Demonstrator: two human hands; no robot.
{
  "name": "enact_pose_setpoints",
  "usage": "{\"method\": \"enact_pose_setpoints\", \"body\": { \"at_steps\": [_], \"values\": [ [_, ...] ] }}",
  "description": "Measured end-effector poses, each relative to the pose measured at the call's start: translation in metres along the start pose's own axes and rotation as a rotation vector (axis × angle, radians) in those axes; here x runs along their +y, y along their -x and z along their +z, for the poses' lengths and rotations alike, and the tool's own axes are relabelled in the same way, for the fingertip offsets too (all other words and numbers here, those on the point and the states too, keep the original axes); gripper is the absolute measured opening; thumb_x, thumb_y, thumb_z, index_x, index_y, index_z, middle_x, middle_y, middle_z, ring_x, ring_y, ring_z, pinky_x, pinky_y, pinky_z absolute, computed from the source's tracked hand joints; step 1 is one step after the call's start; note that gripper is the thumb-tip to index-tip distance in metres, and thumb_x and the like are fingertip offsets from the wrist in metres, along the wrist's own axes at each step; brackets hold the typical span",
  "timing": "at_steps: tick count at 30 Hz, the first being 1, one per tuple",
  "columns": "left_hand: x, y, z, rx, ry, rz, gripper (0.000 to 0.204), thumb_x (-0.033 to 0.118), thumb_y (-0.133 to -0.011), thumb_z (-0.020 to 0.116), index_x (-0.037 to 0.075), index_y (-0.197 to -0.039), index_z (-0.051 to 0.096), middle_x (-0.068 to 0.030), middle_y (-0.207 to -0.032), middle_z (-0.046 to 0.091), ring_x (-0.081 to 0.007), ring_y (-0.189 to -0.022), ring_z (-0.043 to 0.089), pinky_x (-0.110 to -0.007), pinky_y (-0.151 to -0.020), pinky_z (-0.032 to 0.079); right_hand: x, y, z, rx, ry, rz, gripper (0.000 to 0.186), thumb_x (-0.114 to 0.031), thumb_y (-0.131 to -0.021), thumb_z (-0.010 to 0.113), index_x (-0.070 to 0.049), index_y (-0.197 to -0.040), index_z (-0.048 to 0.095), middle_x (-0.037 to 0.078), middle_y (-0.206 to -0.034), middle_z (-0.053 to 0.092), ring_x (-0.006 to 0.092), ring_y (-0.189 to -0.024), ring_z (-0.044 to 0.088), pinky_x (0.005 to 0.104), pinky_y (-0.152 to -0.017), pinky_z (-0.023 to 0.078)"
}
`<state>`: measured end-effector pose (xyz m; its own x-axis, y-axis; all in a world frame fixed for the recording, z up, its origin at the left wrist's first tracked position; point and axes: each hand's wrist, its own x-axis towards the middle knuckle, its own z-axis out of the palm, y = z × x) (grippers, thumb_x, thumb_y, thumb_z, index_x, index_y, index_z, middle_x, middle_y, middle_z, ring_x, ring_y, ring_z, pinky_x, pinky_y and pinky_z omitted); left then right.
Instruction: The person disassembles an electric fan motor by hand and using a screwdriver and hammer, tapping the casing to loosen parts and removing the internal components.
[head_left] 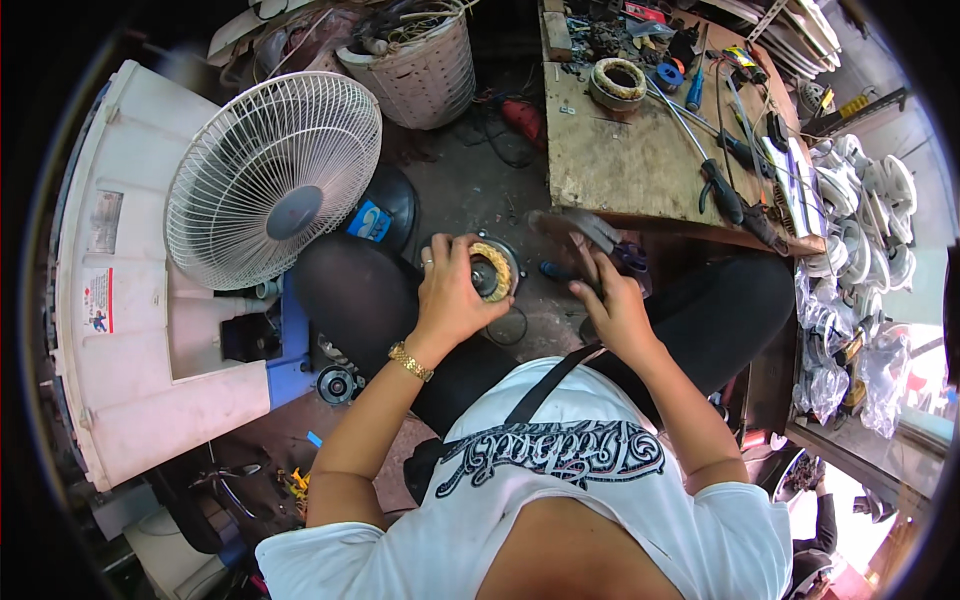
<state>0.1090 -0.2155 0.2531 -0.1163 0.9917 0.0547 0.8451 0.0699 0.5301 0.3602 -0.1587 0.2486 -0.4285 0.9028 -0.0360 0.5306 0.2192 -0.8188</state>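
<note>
Between my knees, my left hand [450,290] is wrapped round a ring-shaped motor stator [490,272] with yellowish windings, its hollow middle turned up. A round metal rim [517,262] shows just behind the stator; whether the two are joined is hard to tell. My right hand [612,305] is closed on the handle of a hammer, whose dark head [580,228] is slightly blurred. The hammer head hangs to the right of the stator, apart from it.
A caged fan [290,190] and a large pale plastic casing [130,330] stand at the left. To the right is a wooden workbench [620,160] with screwdrivers [722,190] and another coil ring [618,82]. A woven basket [425,75] stands behind; bagged white parts [850,210] hang far right.
</note>
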Motion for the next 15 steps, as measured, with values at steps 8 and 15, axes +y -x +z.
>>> {"method": "enact_pose_setpoints", "body": {
  "at_steps": [8,15],
  "values": [
    [0.002,-0.014,0.015,0.017,-0.045,-0.085,0.085,0.027,-0.059,0.093,0.003,-0.129,0.052,-0.0187,-0.124,0.046,-0.0427,-0.118,0.048,-0.051,-0.090,0.054,-0.014,-0.004,-0.008,-0.014,0.085,-0.138,0.028,-0.017,-0.094,0.070,-0.002,-0.114,0.056,0.026,-0.089,0.069,0.0457,-0.085,0.068,0.0479,-0.069,0.053],
    [0.011,-0.029,0.002,0.065,-0.124,-0.037,0.086,0.027,-0.058,0.093,0.004,-0.130,0.052,-0.0181,-0.123,0.046,-0.0420,-0.117,0.049,-0.049,-0.085,0.057,-0.019,0.002,-0.021,0.374,0.120,-0.510,0.020,-0.014,-0.098,0.063,0.001,-0.110,0.057,0.022,-0.086,0.066,0.0430,-0.070,0.061,0.0443,-0.062,0.049]
  ]
}}
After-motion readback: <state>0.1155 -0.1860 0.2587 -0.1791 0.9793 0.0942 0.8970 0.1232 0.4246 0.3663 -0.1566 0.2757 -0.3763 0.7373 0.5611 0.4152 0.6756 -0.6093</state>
